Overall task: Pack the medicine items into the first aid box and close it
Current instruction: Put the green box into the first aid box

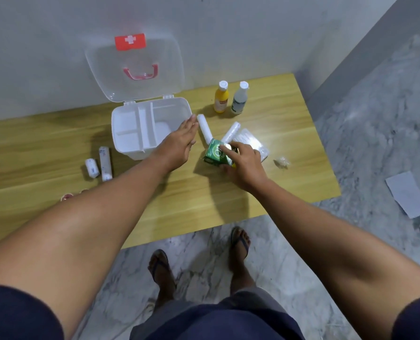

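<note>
Your left hand (pixel 179 143) is flat with straight fingers and holds nothing. It reaches over the right edge of the open first aid box (pixel 130 153), fingertips just beside a white roll (pixel 204 130). Your right hand (pixel 247 163) grips a green carton (pixel 214 153) low over the tabletop (pixel 204 204), right of the box. A yellow bottle (pixel 221 99) and a white bottle (pixel 239 100) stand behind it, and two wrapped bandages (pixel 105 163) lie left of the box.

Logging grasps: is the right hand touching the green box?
Touching. Head view shows the right hand gripping the green box, index finger across its top.
</note>
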